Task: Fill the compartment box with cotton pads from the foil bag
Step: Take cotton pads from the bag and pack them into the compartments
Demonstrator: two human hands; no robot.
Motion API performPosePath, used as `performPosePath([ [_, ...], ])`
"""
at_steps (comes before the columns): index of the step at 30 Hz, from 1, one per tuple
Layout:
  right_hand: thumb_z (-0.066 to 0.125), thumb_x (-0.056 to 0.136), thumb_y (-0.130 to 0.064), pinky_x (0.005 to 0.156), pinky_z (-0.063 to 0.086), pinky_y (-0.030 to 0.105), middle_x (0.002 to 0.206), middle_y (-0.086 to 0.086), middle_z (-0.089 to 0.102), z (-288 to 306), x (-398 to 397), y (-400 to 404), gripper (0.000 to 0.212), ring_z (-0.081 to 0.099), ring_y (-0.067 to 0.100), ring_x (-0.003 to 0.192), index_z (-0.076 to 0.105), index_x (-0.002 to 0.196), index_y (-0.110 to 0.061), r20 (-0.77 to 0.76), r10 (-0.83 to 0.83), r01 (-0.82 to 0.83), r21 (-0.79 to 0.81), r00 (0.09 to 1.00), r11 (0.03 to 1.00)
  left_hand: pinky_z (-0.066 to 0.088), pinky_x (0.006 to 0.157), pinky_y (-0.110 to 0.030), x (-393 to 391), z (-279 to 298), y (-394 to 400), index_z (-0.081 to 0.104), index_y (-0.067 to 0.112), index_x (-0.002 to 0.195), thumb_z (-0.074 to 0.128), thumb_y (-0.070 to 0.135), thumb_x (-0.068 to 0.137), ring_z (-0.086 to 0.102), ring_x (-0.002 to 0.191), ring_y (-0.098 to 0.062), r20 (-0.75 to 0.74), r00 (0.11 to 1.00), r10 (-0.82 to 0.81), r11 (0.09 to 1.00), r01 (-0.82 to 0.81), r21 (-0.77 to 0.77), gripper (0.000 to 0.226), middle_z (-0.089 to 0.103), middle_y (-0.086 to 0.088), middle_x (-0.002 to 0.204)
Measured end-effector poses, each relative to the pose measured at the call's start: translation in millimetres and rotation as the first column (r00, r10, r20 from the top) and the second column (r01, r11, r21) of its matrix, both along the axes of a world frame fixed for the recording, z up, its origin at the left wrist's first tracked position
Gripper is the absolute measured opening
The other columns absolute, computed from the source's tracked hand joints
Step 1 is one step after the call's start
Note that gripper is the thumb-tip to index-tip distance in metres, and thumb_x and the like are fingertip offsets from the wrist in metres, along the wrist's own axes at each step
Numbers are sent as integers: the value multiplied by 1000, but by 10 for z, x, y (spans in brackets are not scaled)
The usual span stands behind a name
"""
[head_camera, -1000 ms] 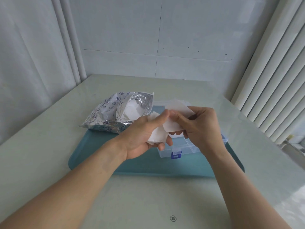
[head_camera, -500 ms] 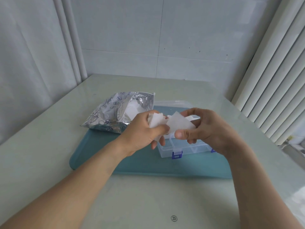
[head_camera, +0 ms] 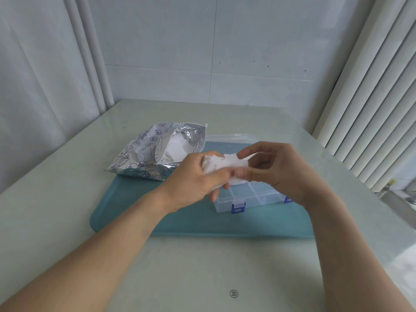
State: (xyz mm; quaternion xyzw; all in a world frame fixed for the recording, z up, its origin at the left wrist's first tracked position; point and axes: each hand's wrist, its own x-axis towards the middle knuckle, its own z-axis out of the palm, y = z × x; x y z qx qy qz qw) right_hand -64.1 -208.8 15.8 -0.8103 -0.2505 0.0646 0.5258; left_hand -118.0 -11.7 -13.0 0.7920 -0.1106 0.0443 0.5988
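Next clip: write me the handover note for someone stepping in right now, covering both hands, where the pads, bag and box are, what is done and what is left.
Left hand: holds a bunch of cotton pads above the box's left end.
Right hand: pinches the same bunch from the right.
Foil bag: lies open at the back left of the teal tray, more pads visible inside.
Compartment box: on the tray, lid open toward the back, blue latches in front.
Done: pads pulled from the bag.
Left: the front compartments in view look empty; the rest are hidden behind the hands. Place the pads, then take more from the bag.
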Motion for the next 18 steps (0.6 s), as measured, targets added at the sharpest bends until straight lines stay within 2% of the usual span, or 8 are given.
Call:
performPosePath([
  [2,82,76,-27,66,48,23,80,9,74,4,3,-18,23,60,11,66,77,93,-13,-7,41,-41,91,999,995,30,45,-19,0,10,3,61,13,87,69,23,93,51,49,-21,-64,998,0,998,-4,-66,14,66,-5,71],
  [4,76,85,-19,63,47,20,78,5,72,-5,-5,-1,9,55,10,63,77,88,-10,1,70,-70,81,998,994,27,44,-18,-11,26,0,60,15,88,69,31,89,51,50,-20,-124,991,-45,990,27,-139,18,64,-4,71],
  [7,70,89,-18,63,47,24,76,3,69,-24,24,22,10,57,11,65,72,86,-8,-22,54,-49,186,998,981,28,38,-19,-30,78,-20,57,8,99,64,41,90,55,52,-22,-230,957,-174,943,95,-318,35,62,-9,76],
  [9,71,85,-22,62,46,27,73,8,67,-9,33,4,15,56,15,64,70,87,-7,-20,57,-50,283,998,958,36,38,-21,-54,126,-20,58,7,108,54,50,89,58,54,-26,-303,913,-274,887,117,-447,48,61,-13,78],
  [12,76,76,-26,58,43,27,69,10,67,-4,-11,33,20,53,16,60,73,86,-9,51,86,-96,253,995,963,52,45,-30,-79,162,-10,59,6,112,47,57,87,62,55,-31,-351,837,-420,802,161,-575,59,59,-18,81],
  [14,79,74,-22,57,48,26,69,8,72,-35,-52,116,16,59,15,59,74,81,-9,79,102,-117,203,992,972,55,48,-32,-91,155,-25,63,8,108,48,56,89,64,58,-33,-356,807,-471,785,200,-587,54,60,-19,84],
  [16,81,77,-18,61,51,31,72,1,75,-84,-54,194,6,63,13,62,76,77,-15,154,59,-78,120,986,990,52,45,-28,-92,127,-42,68,13,103,50,50,91,63,57,-30,-365,813,-453,821,222,-526,43,60,-14,83],
  [18,79,82,-13,65,50,32,75,-3,76,-112,-34,218,11,63,9,64,77,78,-23,210,18,-37,85,978,996,45,39,-24,-80,106,-43,67,16,104,49,48,93,58,52,-24,-383,833,-400,857,191,-479,38,57,-8,77],
])
